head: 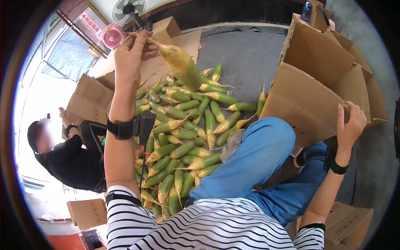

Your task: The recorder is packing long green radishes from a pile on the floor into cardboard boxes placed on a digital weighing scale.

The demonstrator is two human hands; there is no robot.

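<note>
Raised at the upper left, my left hand (134, 50) pinches the thin pale root end of a large green radish (181, 64), whose thick green end hangs down to the right. Beneath it lies a heap of similar green radishes (184, 134) with pale, thin root tips, spread over the floor left of my knees. At the right, my right hand (351, 120) grips the edge of an open flap of a large cardboard box (306, 100), thumb on the near face. Only part of the box's inside shows.
At the left a person in black (68, 165) sits near cardboard boxes (89, 100). A pink fan (113, 36) and a grey floor fan (128, 9) stand at the back. A blue bottle (306, 12) is beyond the large box; another carton (350, 222) is at lower right.
</note>
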